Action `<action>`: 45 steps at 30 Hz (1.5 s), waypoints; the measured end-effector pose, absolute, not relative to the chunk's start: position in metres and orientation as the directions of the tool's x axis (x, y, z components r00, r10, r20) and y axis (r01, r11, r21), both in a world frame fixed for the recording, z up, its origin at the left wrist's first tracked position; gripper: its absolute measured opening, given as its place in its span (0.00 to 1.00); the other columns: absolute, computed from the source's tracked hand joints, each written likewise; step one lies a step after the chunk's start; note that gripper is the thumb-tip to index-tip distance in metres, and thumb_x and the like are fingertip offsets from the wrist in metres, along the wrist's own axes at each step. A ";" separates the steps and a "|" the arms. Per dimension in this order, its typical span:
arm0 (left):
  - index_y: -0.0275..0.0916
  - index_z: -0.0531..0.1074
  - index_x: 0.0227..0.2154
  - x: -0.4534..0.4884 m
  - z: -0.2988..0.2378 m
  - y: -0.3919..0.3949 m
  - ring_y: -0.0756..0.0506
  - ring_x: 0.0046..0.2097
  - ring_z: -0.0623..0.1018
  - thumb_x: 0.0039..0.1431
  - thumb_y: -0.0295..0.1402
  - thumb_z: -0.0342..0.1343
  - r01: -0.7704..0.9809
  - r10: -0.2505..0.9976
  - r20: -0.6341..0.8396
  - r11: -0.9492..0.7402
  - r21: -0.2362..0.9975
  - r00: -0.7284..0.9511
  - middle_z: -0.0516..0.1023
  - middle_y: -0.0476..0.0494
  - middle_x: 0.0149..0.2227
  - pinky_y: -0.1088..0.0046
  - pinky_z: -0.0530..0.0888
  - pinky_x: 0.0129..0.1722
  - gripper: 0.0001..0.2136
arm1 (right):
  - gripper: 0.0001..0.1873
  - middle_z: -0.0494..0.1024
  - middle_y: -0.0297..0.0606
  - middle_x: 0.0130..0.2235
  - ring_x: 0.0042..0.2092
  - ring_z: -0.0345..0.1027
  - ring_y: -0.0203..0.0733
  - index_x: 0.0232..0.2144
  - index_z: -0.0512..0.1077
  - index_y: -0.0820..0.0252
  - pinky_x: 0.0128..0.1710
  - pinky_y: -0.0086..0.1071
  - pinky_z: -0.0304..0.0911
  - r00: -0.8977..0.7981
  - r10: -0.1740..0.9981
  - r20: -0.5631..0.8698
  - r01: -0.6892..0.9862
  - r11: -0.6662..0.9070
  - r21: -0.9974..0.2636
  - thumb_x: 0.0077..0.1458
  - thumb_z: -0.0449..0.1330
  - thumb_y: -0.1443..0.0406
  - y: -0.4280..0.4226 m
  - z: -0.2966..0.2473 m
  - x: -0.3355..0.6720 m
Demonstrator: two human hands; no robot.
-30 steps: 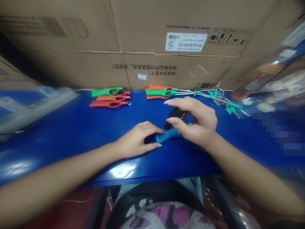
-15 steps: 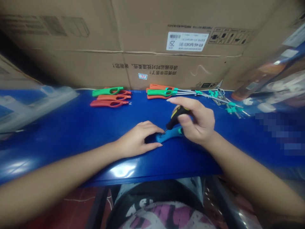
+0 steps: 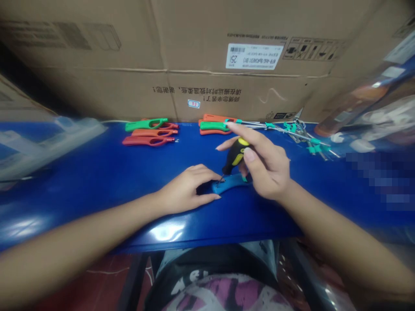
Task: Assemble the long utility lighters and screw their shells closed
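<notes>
A blue lighter handle lies flat on the blue table, its right end partly behind my right hand. My left hand closes on the handle's left end, thumb at the near side and fingers at the far side. In my right hand is a short black and yellow screwdriver, gripped between thumb and fingers with the index finger stretched out past it. The screwdriver stands tilted, its thin shaft running down to the handle's left end close to my left fingertips.
Orange, red and green lighter handles lie at the back left. More lighters with metal rods are at the back centre, and a pile of metal and teal parts lies right of them. A cardboard box walls the back.
My right hand has turned the screwdriver and shifted its fingers on the grip, so more yellow shows. My left hand and the lighter handle have stayed in place.
</notes>
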State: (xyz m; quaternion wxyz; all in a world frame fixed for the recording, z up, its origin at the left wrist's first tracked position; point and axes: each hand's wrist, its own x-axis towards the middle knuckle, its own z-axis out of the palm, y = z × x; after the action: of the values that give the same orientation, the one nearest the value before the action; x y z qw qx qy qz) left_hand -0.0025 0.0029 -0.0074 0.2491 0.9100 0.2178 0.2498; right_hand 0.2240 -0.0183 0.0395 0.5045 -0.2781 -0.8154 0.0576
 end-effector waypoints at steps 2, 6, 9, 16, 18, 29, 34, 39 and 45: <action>0.38 0.74 0.51 -0.003 -0.008 0.003 0.44 0.50 0.77 0.63 0.38 0.64 0.268 0.518 0.356 -0.785 0.558 0.778 0.81 0.42 0.47 0.64 0.72 0.55 0.16 | 0.21 0.82 0.40 0.48 0.37 0.79 0.39 0.62 0.67 0.55 0.38 0.34 0.78 -0.337 0.540 0.772 0.352 0.832 -0.428 0.70 0.50 0.62 -0.018 0.038 0.223; 0.39 0.74 0.51 -0.003 -0.008 0.003 0.43 0.51 0.77 0.63 0.38 0.63 0.260 0.512 0.358 -0.788 0.558 0.781 0.81 0.42 0.48 0.63 0.72 0.55 0.16 | 0.17 0.83 0.37 0.45 0.33 0.78 0.38 0.55 0.74 0.52 0.33 0.32 0.77 -0.258 0.430 0.865 0.431 0.853 -0.295 0.64 0.61 0.61 -0.015 0.038 0.223; 0.39 0.74 0.52 -0.003 -0.007 0.003 0.43 0.51 0.77 0.63 0.38 0.63 0.267 0.517 0.345 -0.781 0.564 0.784 0.81 0.42 0.49 0.63 0.72 0.55 0.16 | 0.21 0.82 0.39 0.46 0.38 0.79 0.42 0.61 0.70 0.53 0.39 0.38 0.79 -0.311 0.450 0.837 0.441 0.849 -0.293 0.69 0.53 0.60 -0.014 0.038 0.225; 0.39 0.75 0.51 -0.003 -0.007 0.003 0.43 0.51 0.77 0.62 0.37 0.64 0.267 0.519 0.355 -0.783 0.561 0.777 0.81 0.42 0.49 0.63 0.72 0.54 0.16 | 0.19 0.81 0.40 0.49 0.42 0.78 0.45 0.58 0.72 0.51 0.39 0.39 0.78 -0.311 0.444 0.840 0.392 0.865 -0.312 0.66 0.58 0.60 -0.012 0.038 0.225; 0.39 0.74 0.51 -0.002 -0.007 0.003 0.43 0.51 0.77 0.62 0.38 0.64 0.267 0.519 0.355 -0.784 0.561 0.778 0.81 0.42 0.49 0.63 0.73 0.54 0.16 | 0.22 0.79 0.40 0.52 0.43 0.78 0.45 0.62 0.68 0.50 0.41 0.40 0.78 -0.335 0.435 0.836 0.406 0.867 -0.289 0.68 0.56 0.59 -0.013 0.038 0.224; 0.39 0.74 0.51 -0.003 -0.009 0.003 0.42 0.52 0.77 0.63 0.38 0.64 0.260 0.517 0.356 -0.782 0.566 0.779 0.80 0.42 0.50 0.61 0.72 0.56 0.16 | 0.18 0.81 0.39 0.49 0.44 0.78 0.44 0.56 0.71 0.53 0.44 0.38 0.78 -0.352 0.420 0.837 0.418 0.870 -0.261 0.65 0.60 0.61 -0.015 0.040 0.222; 0.39 0.74 0.51 -0.003 -0.009 0.003 0.44 0.50 0.77 0.63 0.37 0.64 0.272 0.521 0.345 -0.781 0.563 0.781 0.81 0.43 0.48 0.63 0.71 0.55 0.16 | 0.22 0.79 0.41 0.50 0.43 0.78 0.42 0.65 0.62 0.55 0.42 0.38 0.78 -0.406 0.587 0.700 0.307 0.809 -0.501 0.71 0.48 0.63 -0.016 0.037 0.219; 0.39 0.74 0.51 -0.003 -0.010 0.004 0.42 0.52 0.77 0.63 0.38 0.64 0.260 0.518 0.365 -0.784 0.563 0.774 0.81 0.43 0.50 0.61 0.71 0.56 0.16 | 0.18 0.80 0.41 0.50 0.42 0.78 0.44 0.54 0.72 0.55 0.43 0.38 0.78 -0.303 0.461 0.834 0.456 0.838 -0.298 0.63 0.63 0.59 -0.015 0.037 0.222; 0.40 0.74 0.52 -0.002 -0.008 0.003 0.43 0.51 0.77 0.62 0.37 0.64 0.269 0.526 0.342 -0.773 0.575 0.779 0.81 0.43 0.49 0.62 0.72 0.55 0.17 | 0.22 0.80 0.40 0.46 0.33 0.76 0.36 0.65 0.62 0.55 0.31 0.32 0.75 -0.403 0.615 0.678 0.304 0.789 -0.534 0.71 0.49 0.63 -0.017 0.041 0.223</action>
State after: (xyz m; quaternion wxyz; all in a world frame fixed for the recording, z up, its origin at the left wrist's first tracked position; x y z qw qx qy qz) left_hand -0.0024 0.0029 -0.0080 0.2565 0.9075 0.2188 0.2504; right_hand 0.2234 -0.0165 0.0405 0.4692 -0.2797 -0.8211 0.1656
